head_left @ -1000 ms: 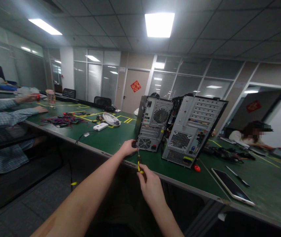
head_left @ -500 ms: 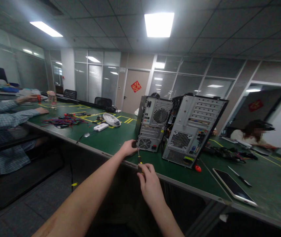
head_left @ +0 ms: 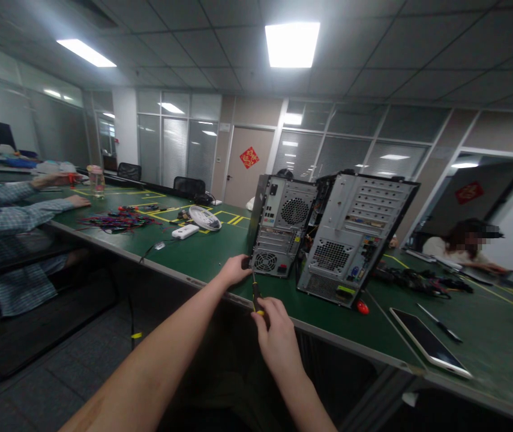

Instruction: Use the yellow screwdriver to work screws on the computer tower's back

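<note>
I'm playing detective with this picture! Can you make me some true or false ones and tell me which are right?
1. The right hand holds a screwdriver. True.
2. The left hand is far from the smaller computer tower. False: the left hand is at the tower's lower corner.
3. The bigger computer tower stands on the green table. True.
4. The smartphone lies on top of a tower. False: the smartphone lies on the table.
5. A pinkish bottle stands on the table. True.
</note>
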### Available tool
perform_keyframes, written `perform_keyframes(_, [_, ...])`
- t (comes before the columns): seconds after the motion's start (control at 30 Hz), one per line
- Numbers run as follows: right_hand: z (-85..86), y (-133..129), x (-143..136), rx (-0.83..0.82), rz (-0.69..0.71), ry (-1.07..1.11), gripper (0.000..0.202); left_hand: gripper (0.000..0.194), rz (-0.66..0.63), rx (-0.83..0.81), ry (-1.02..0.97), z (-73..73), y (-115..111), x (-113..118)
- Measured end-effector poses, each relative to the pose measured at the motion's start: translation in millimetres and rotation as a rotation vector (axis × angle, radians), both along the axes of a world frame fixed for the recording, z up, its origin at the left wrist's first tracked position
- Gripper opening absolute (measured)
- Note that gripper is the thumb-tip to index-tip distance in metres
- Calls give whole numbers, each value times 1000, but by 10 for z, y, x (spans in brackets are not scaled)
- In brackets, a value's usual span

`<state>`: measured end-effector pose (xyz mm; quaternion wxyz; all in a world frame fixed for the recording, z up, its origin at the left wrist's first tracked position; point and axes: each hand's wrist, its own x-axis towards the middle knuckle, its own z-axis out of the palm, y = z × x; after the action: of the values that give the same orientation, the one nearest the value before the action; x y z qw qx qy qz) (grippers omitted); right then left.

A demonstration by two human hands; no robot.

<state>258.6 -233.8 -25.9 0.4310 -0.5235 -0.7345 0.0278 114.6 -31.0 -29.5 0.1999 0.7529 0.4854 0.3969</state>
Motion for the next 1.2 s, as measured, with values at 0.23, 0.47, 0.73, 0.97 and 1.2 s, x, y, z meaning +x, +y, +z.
perform_keyframes(0.23, [7,5,8,53,33,-4,29,44,17,20,40,13,-8,7])
perform_keyframes(0.47, [-13,35,64,42,-11,24,32,43,25,13,57,48,-43,8])
perform_keyframes(0.73, [-12,55,55,23,-3,106,18,43,40,15,71,53,-49,11])
perform_keyframes(0.97, [-8,50,51,56,12,35,22,43,25,11,45,32,-25,7])
perform_keyframes(1.2, [-17,37,39,-8,33,16,31,43,18,7,36,22,-13,8])
